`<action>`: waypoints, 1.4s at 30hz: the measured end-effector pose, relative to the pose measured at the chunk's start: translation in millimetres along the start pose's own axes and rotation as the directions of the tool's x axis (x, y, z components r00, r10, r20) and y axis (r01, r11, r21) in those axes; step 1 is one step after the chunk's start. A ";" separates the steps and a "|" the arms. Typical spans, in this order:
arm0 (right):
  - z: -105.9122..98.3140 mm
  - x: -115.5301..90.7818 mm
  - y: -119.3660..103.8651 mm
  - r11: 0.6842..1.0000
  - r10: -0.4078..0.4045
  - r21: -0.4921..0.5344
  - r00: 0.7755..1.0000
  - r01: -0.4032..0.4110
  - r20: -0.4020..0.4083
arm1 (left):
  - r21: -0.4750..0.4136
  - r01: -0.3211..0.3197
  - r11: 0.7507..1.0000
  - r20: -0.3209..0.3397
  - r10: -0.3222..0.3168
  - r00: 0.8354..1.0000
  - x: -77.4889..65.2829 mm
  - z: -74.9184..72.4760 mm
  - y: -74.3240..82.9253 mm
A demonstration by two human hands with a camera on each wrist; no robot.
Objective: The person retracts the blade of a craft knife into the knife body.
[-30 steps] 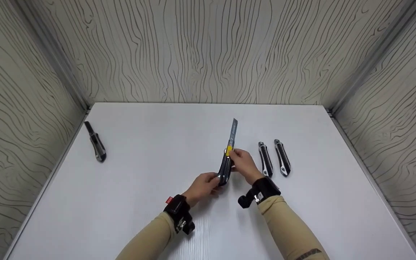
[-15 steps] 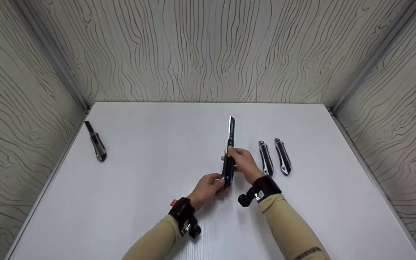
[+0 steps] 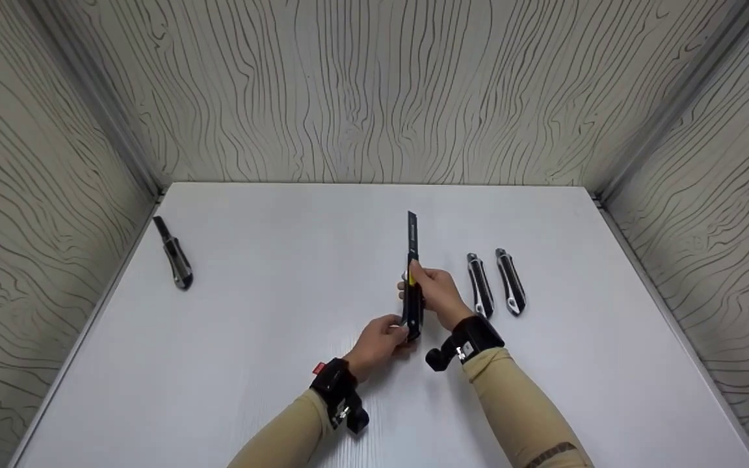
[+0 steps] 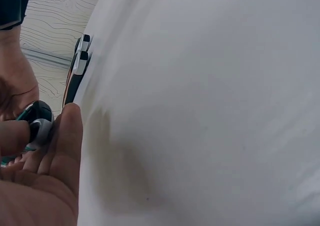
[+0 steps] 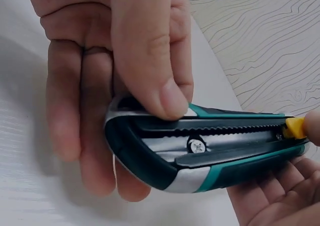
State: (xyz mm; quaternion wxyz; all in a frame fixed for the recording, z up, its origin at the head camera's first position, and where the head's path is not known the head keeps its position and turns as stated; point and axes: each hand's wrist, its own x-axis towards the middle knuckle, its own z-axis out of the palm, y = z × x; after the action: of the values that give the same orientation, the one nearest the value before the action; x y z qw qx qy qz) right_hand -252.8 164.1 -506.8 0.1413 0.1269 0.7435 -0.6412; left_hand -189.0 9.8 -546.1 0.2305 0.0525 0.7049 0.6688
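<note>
In the head view, a dark utility knife [image 3: 413, 309] stands out over the middle of the table, its long blade [image 3: 412, 231] extended toward the back wall. The left hand [image 3: 376, 343] pinches the butt end between thumb and fingers. Higher up, the right hand [image 3: 441, 292] grips the body, with the thumb at the yellow slider [image 5: 295, 128]. Seen from the right wrist, the handle [image 5: 165, 151] is dark with teal and silver trim, and a screw shows in its toothed channel. In the left wrist view only the rounded butt [image 4: 42, 126] of the knife shows; the blade is hidden.
Two more utility knives lie side by side to the right, a nearer one [image 3: 480, 286] and an outer one [image 3: 511, 283]. Another utility knife [image 3: 174, 255] lies at the far left. Wood-patterned walls [image 3: 361, 97] enclose the white table [image 3: 270, 260] at the back and sides.
The knife has turned from leaning right to nearly straight, its blade tip shifting left. The left hand has moved slightly right with the butt end. The right hand stays almost in place.
</note>
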 end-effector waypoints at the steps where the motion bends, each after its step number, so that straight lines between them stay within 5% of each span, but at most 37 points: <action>1: 0.3 0.1 0.4 1.000 -0.001 0.003 1.000 0.001 -0.002 | -0.003 -0.003 1.000 0.002 0.003 1.000 -0.4 0.5 0.6; 42: 8.0 4.1 5.7 0.996 -0.044 0.077 0.999 0.043 0.002 | 0.008 -0.079 0.997 -0.030 0.079 0.996 -5.2 3.3 -0.7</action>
State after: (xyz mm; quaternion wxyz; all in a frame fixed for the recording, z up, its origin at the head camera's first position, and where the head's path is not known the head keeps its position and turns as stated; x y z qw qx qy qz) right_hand -254.1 157.0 -514.6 0.1238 0.1148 0.7207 -0.6724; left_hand -182.9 10.8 -545.4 0.1932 0.0710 0.7080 0.6755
